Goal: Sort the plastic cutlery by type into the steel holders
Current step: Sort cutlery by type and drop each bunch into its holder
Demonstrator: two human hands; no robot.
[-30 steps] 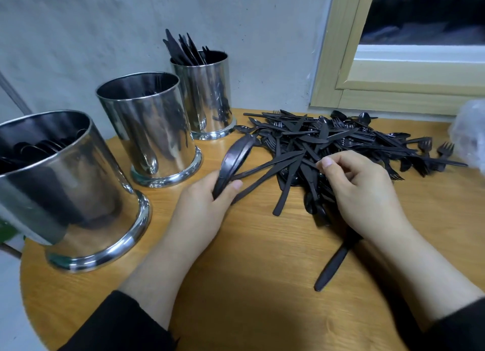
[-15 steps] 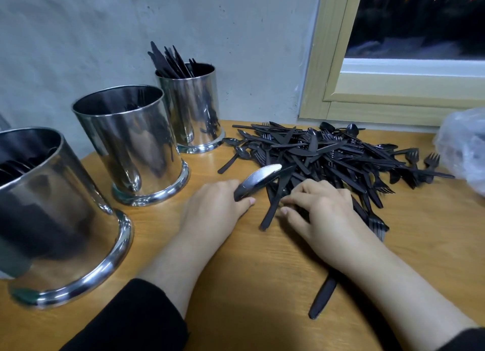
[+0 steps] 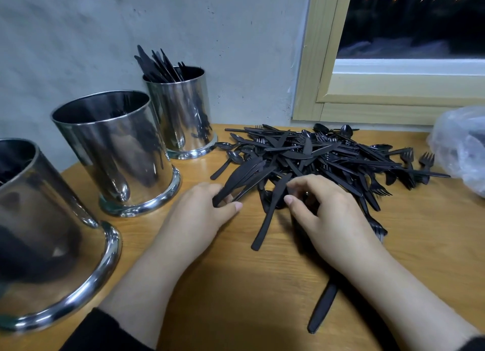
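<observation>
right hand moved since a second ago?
Yes. The right hand came back from the pile's middle to its near edge, toward the person.

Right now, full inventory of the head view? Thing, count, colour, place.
steel holders: 3, shiny silver, in a row along the table's left side; far holder has black knives sticking out, middle holder and near holder contents too dark to tell
cutlery pile: too many to count, black knives, forks, spoons, heaped mid-table toward the window
loose knife: 1, black, at the pile's near edge between the hands
loose handle: 1, black, near table edge, partly under the right forearm
plastic bag: 1, clear, right edge
table: 1, light wood
window frame: 1, pale wood, upper right
left hand: grip on a few black knives
right hand: fingers curled, picking in the pile
</observation>
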